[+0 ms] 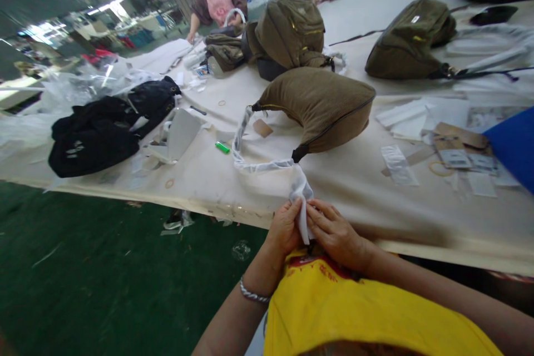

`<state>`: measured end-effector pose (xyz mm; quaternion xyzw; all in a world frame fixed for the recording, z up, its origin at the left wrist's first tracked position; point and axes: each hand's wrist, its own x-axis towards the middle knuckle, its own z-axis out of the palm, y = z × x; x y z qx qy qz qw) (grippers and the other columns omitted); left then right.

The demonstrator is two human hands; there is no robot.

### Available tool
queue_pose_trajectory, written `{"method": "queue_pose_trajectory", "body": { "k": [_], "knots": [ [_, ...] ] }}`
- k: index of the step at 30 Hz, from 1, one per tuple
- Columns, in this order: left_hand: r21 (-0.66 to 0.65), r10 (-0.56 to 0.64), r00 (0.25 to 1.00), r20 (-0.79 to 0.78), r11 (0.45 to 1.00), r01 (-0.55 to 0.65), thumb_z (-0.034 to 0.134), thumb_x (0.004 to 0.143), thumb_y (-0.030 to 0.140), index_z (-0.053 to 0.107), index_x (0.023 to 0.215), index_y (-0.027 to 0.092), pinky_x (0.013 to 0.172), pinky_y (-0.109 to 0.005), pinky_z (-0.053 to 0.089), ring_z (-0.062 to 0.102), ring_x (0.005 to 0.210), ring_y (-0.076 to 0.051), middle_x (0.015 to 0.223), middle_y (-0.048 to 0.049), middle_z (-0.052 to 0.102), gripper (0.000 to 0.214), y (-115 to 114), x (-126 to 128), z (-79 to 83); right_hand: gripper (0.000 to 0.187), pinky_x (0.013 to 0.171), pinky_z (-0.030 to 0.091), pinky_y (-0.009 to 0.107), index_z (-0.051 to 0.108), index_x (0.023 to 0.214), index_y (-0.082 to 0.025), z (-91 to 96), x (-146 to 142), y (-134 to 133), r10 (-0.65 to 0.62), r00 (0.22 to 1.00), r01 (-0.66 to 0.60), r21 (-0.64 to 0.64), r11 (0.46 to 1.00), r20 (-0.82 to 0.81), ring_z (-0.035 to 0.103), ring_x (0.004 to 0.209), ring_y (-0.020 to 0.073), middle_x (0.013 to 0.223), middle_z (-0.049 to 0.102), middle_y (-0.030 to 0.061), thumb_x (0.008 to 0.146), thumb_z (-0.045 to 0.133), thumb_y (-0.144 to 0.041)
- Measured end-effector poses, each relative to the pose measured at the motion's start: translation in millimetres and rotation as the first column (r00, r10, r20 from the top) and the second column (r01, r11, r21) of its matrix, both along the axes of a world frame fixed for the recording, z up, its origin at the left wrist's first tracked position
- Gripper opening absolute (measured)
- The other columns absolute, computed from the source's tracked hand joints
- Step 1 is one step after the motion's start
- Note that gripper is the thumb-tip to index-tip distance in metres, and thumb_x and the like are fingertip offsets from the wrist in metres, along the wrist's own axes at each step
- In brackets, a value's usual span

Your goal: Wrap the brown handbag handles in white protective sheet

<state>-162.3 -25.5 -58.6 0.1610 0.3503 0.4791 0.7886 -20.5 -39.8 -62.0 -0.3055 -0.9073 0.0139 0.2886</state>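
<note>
White tissue paper [305, 222] hangs between my two hands at the table's front edge, close to my yellow apron. My left hand [287, 223] pinches it from the left. From the right, my right hand [336, 232] presses its fingers against the same paper. The paper runs up to a strap [267, 167] wrapped in a thin whitish covering. That strap loops back to a brown corduroy shoulder bag [321, 103] lying puffed out on the table, its dark zipper facing me. What lies inside the paper at my fingertips is hidden.
A green lighter [222, 147] and a brown tag [262, 128] lie left of the bag. Black bags [100, 133] rest at the left, olive backpacks [292, 30] behind. Paper and cardboard tags [454, 147] sit right, beside a blue object [515, 144]. Two people stand across the table [233, 200].
</note>
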Motion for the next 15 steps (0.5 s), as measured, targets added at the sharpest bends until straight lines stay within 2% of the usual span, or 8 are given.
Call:
{"method": "queue_pose_trajectory", "body": {
  "k": [3,6,11,15],
  "knots": [
    [0.013,-0.017,1.0,0.011,1.0,0.017,0.058,0.078,0.023,0.055,0.095,0.011,0.08,-0.029,0.047,0.061,0.087,-0.018,0.092,-0.0114,0.063,0.021,-0.6,-0.5,0.0,0.038,0.095,0.038,0.05,0.05,0.118,-0.003,2.7,5.9,-3.3,0.049,0.998,-0.049,-0.014,0.999,0.029,0.028,0.125,0.0325,0.126,0.045,0.0219,0.086,0.043,-0.023],
    [0.013,-0.032,0.999,-0.007,0.999,0.033,0.059,0.075,0.019,0.055,0.094,0.011,0.081,-0.032,0.047,0.06,0.089,-0.02,0.093,-0.0121,0.063,0.021,-0.9,0.5,1.3,0.055,0.096,0.038,0.05,0.044,0.122,0.002,5.0,12.0,-7.5,0.107,0.994,-0.105,-0.059,0.993,0.037,0.023,0.128,0.0324,0.128,0.041,0.0251,0.085,0.044,-0.039],
    [-0.044,-0.009,0.997,-0.082,0.999,0.006,0.065,0.067,0.02,0.056,0.089,0.011,0.076,-0.033,0.048,0.062,0.082,-0.022,0.082,-0.0106,0.064,0.025,-0.2,3.7,6.5,0.051,0.098,0.037,0.048,0.044,0.123,0.001,5.1,16.5,-14.7,0.127,0.99,-0.124,-0.064,0.99,0.053,0.023,0.128,0.0302,0.127,0.044,0.0218,0.085,0.046,-0.034],
    [-0.057,0.023,0.992,-0.123,0.998,-0.03,0.065,0.063,0.02,0.056,0.086,0.012,0.067,-0.03,0.048,0.061,0.071,-0.019,0.077,-0.008,0.064,0.027,-0.4,8.2,9.0,0.043,0.102,0.031,0.048,0.048,0.122,-0.01,8.5,13.7,-16.1,0.116,0.991,-0.109,-0.095,0.989,0.066,0.024,0.129,0.0265,0.128,0.046,0.0143,0.085,0.048,-0.031]
  ]
}}
